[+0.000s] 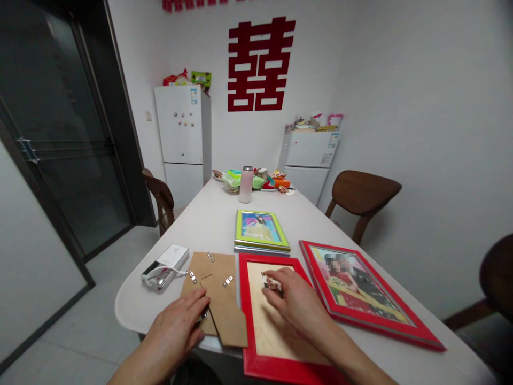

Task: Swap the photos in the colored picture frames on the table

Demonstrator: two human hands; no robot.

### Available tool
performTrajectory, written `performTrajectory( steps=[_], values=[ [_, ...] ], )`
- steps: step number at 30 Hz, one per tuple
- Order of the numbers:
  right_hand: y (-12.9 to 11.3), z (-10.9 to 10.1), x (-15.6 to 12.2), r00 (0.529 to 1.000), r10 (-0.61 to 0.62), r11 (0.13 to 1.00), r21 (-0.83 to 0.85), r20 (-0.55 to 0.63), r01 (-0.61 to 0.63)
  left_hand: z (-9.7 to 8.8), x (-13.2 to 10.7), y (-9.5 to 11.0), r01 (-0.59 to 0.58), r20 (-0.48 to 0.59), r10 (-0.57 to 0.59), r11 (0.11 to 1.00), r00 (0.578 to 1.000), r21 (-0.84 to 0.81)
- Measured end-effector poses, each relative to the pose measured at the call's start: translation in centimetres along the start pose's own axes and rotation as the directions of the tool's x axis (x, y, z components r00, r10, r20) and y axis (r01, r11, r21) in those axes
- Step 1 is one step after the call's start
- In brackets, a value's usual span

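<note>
My left hand [174,323] lies with its fingers stretched over a brown backing board [228,321] with metal clips and a fold-out stand flap. Between the thumb and fingers of my right hand [298,299] is a small photo [271,283], mostly covered by the fingers. It is above a red picture frame [246,291] with a pale wood-coloured panel inside, and the board's corner overlaps that frame's left edge. Another red frame [316,278] with a picture of people stands to the right, lying flat.
A green picture frame [238,230] lies on another frame beyond my hands. At the left is a white power bank [174,256] with a cable. Farther back stand a pink bottle [246,186] and bagged items [232,179]. Wooden chairs [363,192] flank the white table [192,214].
</note>
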State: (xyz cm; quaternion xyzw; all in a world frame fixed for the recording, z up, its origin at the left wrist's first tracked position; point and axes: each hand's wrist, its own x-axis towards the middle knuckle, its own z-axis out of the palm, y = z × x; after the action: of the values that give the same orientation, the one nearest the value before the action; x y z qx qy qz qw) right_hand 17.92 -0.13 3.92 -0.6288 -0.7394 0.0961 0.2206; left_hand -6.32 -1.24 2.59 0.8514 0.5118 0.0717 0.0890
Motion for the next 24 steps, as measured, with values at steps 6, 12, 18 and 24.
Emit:
performTrajectory(
  steps=[6,12,18,24],
  values=[
    [5.9,-1.0,-1.6,0.966,0.254,0.919,-0.296,-0.056,-0.259,-1.0,0.5,3.5,-0.052,-0.081,0.047,0.996,0.996,-0.066],
    [5.7,-0.8,-1.4,0.96,0.263,0.915,-0.291,-0.098,-0.28,1.2,2.1,9.3,-0.196,0.09,0.226,0.946,0.97,-0.258],
    [6.5,-2.2,-1.2,0.939,0.269,0.955,-0.064,-0.216,-0.289,1.7,2.6,9.8,-0.2,0.139,0.247,0.938,0.959,-0.284],
    [4.6,-4.3,-1.5,0.891,0.428,0.569,0.721,0.152,-0.396,1.3,2.8,10.3,-0.142,0.067,0.182,0.909,0.981,-0.392]
  ],
)
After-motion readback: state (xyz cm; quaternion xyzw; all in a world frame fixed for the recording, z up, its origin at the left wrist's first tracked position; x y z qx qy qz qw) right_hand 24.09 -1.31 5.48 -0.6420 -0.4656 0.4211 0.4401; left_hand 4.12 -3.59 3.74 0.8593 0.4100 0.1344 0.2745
